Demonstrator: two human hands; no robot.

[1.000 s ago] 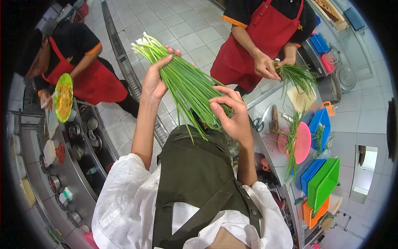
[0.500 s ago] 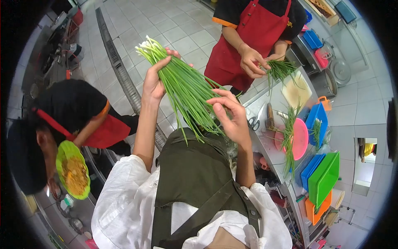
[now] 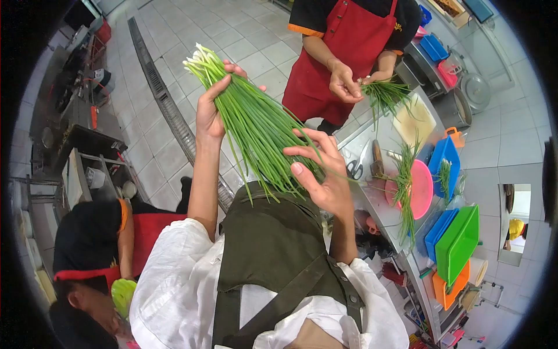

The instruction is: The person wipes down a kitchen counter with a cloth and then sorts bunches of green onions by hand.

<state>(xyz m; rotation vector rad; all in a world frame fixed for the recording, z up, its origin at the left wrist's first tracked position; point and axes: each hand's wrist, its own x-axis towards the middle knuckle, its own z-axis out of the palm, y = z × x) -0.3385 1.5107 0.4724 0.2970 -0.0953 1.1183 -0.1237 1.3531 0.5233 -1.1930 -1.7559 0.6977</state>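
Observation:
My left hand (image 3: 216,102) is wrapped round a bunch of spring onions (image 3: 258,131), close to the white root ends. The long green leaves fan down and right toward the front of my dark apron (image 3: 270,232). My right hand (image 3: 321,171) is at the leaf tips with its fingers apart, touching the greens. A thin leaf sticks out past the right side of that hand. Whether the fingertips pinch any single leaf is hard to make out.
Right of me, a steel table (image 3: 372,200) carries scissors (image 3: 356,167), a knife (image 3: 377,160), a pink basin (image 3: 421,189), a cutting board (image 3: 414,122) and a green tray (image 3: 457,244). Opposite, a co-worker in a red apron (image 3: 337,52) handles greens (image 3: 386,93). Another person (image 3: 93,238) bends at lower left.
The bunch stays in my left hand, and my right hand has shifted slightly down and left along the leaves. The person at left, with the green dish, has moved lower in view.

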